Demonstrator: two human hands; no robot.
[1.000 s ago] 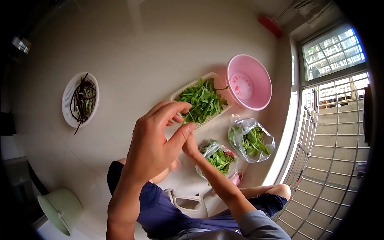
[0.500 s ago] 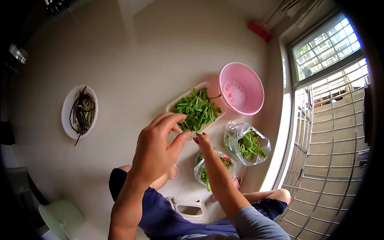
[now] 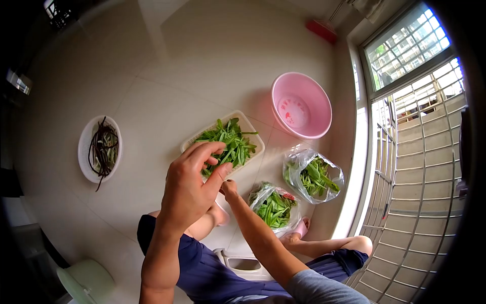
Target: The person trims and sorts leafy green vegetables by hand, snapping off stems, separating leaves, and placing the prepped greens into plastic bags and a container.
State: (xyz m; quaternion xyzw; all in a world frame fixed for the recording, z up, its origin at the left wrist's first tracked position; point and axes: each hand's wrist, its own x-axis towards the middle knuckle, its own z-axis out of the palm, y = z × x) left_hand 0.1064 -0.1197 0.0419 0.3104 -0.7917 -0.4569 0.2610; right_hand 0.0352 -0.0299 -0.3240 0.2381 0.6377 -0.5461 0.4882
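Note:
Leafy green vegetables fill a cream rectangular basket on the floor. My right hand is closed on the basket's near rim, its fingertips partly hidden behind my left hand. Raised close to the camera, my left hand holds nothing; its fingers curl and its thumb stands apart from them. It covers the basket's near left part from view. Right of my right hand, a clear plastic bag lies open with greens inside. Another plastic bag of greens sits beyond it.
A pink basin stands behind the bags, near the barred window. At left is a white oval basket holding dark long stems. A white stool is beneath me; a pale green bucket stands lower left.
The cream basket with its greens has slid left and toward me, my right hand moving with it. The nearer bag shows more fully now. My left hand stays raised, shifted slightly left.

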